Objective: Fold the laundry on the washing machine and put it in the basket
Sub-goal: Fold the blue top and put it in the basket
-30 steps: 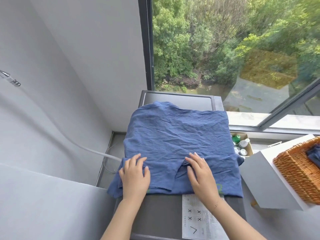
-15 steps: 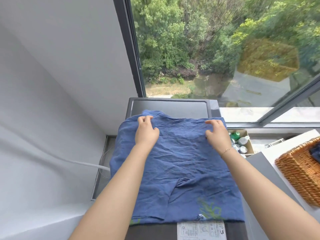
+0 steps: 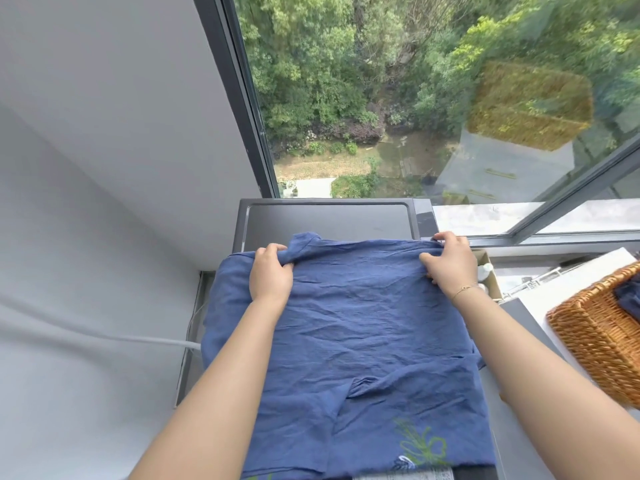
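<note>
A blue shirt [image 3: 360, 334] with a green embroidered flower near its front hem lies spread over the dark grey washing machine [image 3: 329, 220]. My left hand [image 3: 270, 271] pinches the shirt's far left edge, bunching the cloth. My right hand [image 3: 448, 261] grips the far right corner at the machine's right side. A wicker basket [image 3: 595, 341] stands to the right on a white surface, with a dark blue garment [image 3: 628, 299] inside it.
A big window [image 3: 415, 98] rises straight behind the machine. A small cardboard box of bottles [image 3: 486, 271] sits between machine and basket stand. A white hose [image 3: 145, 339] runs along the grey wall at left. A printed label shows at the machine's front edge.
Both hands went from the shirt's near hem to its far edge and now grip it. The view tilted down and closer.
</note>
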Tool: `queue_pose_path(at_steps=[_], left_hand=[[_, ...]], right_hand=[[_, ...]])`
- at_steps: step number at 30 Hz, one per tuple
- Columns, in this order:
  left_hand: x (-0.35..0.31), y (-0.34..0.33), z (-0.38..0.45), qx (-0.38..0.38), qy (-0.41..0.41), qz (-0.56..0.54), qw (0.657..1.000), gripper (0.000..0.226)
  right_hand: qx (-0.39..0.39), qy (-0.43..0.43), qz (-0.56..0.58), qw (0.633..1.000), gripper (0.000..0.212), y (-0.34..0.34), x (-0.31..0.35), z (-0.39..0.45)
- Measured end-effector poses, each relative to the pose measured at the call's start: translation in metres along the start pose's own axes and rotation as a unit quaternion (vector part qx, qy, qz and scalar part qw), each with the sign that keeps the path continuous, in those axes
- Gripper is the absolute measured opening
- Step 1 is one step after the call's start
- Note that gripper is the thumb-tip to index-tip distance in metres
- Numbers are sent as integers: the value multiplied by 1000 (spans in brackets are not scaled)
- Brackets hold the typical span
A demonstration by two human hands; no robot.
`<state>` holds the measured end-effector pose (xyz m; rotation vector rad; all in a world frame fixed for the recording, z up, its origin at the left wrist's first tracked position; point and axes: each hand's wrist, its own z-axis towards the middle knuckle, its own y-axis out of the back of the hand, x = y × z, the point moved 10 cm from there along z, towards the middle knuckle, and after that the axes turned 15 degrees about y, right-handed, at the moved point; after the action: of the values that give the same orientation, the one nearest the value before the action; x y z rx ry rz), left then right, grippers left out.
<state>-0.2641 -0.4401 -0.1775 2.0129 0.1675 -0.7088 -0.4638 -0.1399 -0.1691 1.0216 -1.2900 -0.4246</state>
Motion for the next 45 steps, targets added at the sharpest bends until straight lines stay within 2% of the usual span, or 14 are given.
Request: queue_pose_path(at_steps=[5, 12, 16, 19, 22, 26, 28, 33, 37, 39, 41, 43, 45], left_hand=[[0, 6, -18, -18, -21, -82, 996, 13], [0, 41, -69, -71, -77, -217, 971, 15], [14, 54, -103, -95, -113, -223, 964, 15], [31, 55, -134, -119, -138, -188, 965, 20], [49, 45, -158, -123, -143, -132, 973, 24], [80, 13, -163, -35, -80, -52, 995, 22], [88, 12, -161, -30, -67, -47, 996, 22], [86, 29, -165, -66, -86, -87, 990, 19], [95, 21, -157, -33, -84, -34, 995, 33], [99, 32, -156, -53, -78, -46, 994, 46], [103, 59, -159, -103, -66, -88, 989, 47], [110, 89, -158, -151, -42, -136, 978, 39], [130, 111, -141, -174, 15, -172, 970, 31]], right_hand=[[-39, -48, -8, 998, 26, 16, -22, -20], [-135, 13, 14, 991, 4, 50, -26, -57], [-206, 53, 31, 977, 7, 73, -21, -97], [-239, 57, 35, 969, 6, 79, -30, -133], [-208, 29, 35, 977, 8, 63, -51, -159], [-112, -10, 43, 993, 11, 38, -71, -173], [-120, -23, 56, 991, 10, 42, -72, -175], [-214, -1, 76, 974, 12, 68, -56, -189], [-160, -19, 32, 986, 14, 46, -57, -200], [-158, -11, -3, 987, 15, 40, -50, -207], [-179, 14, -29, 983, 31, 37, -34, -211], [-187, 99, -36, 977, 36, 29, 3, -213], [-157, 198, -27, 967, 37, 8, 49, -215]])
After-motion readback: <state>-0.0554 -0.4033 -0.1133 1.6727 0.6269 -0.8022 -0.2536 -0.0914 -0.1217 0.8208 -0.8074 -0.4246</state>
